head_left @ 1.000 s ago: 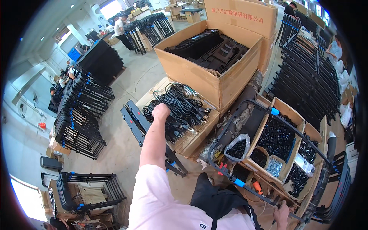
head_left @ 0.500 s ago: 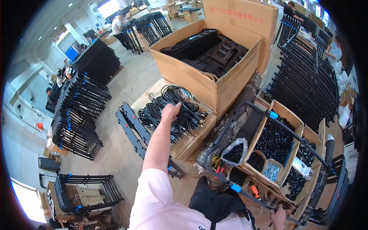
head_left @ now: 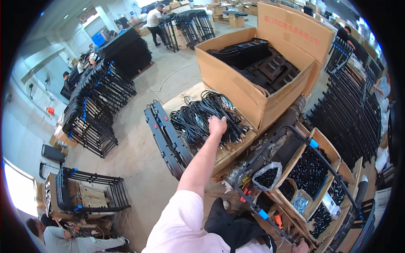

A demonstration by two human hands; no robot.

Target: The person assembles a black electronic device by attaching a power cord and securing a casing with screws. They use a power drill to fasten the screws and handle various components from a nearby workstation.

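My left hand (head_left: pixel 218 125) reaches out to a heap of coiled black power cables (head_left: pixel 192 122) on a cardboard box, its fingers curled onto the cables. Some cable ends show bare coloured wires, and plugs lie at the heap's near right. At the lower edge, my right hand (head_left: pixel 300 246) is closed at the near bar of a black tubular frame (head_left: pixel 249 201) with blue tape bands; its fingers are partly cut off from view. The frame rests across wooden trays of small black parts (head_left: pixel 310 173). Two long black panels (head_left: pixel 164 137) stand left of the cables.
A large open carton (head_left: pixel 236 80) of black plastic covers stands beyond the cables. Screws (head_left: pixel 300 202), a bag of black parts (head_left: pixel 268 176) and an orange-handled tool (head_left: pixel 278 221) are near my right side. Stacked frames (head_left: pixel 95 105) line the left, where other people work; one person (head_left: pixel 63 240) bends at lower left.
My view has turned left, so the scene sits further right. My left hand has shifted across the cable heap, its fingers now lower among the coils. A person has come into view at lower left.
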